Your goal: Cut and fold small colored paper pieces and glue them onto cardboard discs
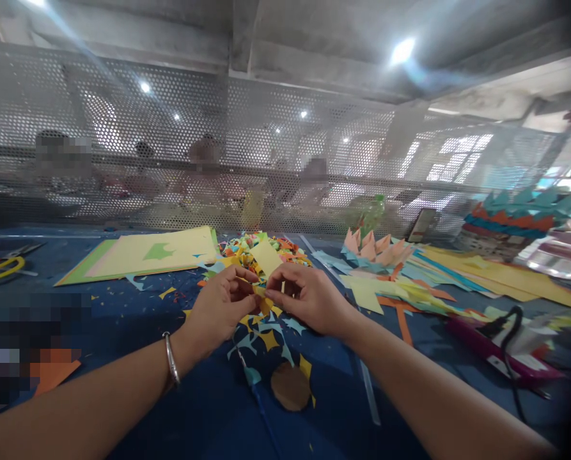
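Over the middle of the blue table, my left hand (227, 297) and my right hand (309, 294) meet with fingers pinched on a small yellow paper piece (265, 303). The piece's exact shape is partly hidden by my fingers. Just behind them rises a heap of colourful paper scraps (247, 246), with a pale yellow paper piece (266, 257) on it. Below my hands lie yellow and light blue cut-outs (268, 338), a brown cardboard disc (291, 386) and a thin blue-handled tool (261, 399).
Stacked paper sheets (170, 252) and yellow-handled scissors (2, 269) lie left. To the right are a folded peach paper crown (374, 249), paper strips (496, 271), a clear ruler (369, 393) and a purple power strip (500, 351) with a cable. A perforated metal screen (285, 153) stands behind.
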Motion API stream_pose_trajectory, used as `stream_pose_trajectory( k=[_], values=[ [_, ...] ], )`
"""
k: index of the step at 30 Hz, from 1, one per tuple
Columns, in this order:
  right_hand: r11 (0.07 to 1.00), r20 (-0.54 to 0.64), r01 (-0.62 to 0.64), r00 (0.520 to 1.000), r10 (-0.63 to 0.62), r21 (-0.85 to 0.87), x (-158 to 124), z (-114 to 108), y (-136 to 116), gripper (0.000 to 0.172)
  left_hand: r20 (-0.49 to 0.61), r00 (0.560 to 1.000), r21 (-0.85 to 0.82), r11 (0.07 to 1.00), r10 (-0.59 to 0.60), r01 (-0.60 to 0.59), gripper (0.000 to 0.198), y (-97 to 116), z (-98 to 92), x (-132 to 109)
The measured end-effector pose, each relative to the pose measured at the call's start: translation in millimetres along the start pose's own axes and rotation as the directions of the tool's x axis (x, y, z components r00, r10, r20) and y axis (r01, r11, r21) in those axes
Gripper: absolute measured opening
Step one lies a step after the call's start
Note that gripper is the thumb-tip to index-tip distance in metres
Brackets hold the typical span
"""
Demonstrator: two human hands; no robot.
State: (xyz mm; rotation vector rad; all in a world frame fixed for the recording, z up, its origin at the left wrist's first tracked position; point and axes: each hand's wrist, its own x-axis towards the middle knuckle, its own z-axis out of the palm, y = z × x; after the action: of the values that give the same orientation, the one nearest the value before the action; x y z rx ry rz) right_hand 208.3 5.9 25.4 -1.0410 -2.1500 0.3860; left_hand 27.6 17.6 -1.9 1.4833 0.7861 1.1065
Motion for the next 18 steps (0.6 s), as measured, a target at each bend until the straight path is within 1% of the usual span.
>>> stream_pose_trajectory(
  k=[4, 9, 11, 14, 18],
  values=[
    [0.999, 0.019, -0.041, 0.999, 0.041, 0.023, 0.3, -0.1, -1.8, 0.005, -0.024, 1.000, 0.017, 1.000, 0.018, -0.018, 0.026, 1.4, 0.7, -0.1],
    [1.000, 0.053, -0.025, 0.998, 0.024, 0.013, 0.5, -1.6, -3.2, 0.005, -0.027, 1.000, 0.028, 1.000, -0.008, 0.009, 0.027, 5.8, 2.7, -2.1],
    [1.000, 0.062, -0.022, 0.998, 0.022, 0.012, 0.7, -2.2, -3.6, 0.006, -0.048, 0.999, 0.023, 1.000, -0.020, 0.021, 0.027, 8.1, 3.4, -2.8],
    [1.000, 0.076, -0.012, 0.997, 0.012, -0.001, 1.0, -2.1, -2.9, 0.006, -0.088, 0.994, 0.007, 0.998, -0.068, 0.069, 0.023, 11.2, 3.5, -3.0],
    [1.000, 0.098, 0.003, 0.995, 0.000, -0.030, 0.9, -1.0, -0.2, 0.006, -0.078, 0.986, -0.043, 0.989, -0.145, 0.142, 0.022, 14.2, 2.8, -2.9]
  ],
)
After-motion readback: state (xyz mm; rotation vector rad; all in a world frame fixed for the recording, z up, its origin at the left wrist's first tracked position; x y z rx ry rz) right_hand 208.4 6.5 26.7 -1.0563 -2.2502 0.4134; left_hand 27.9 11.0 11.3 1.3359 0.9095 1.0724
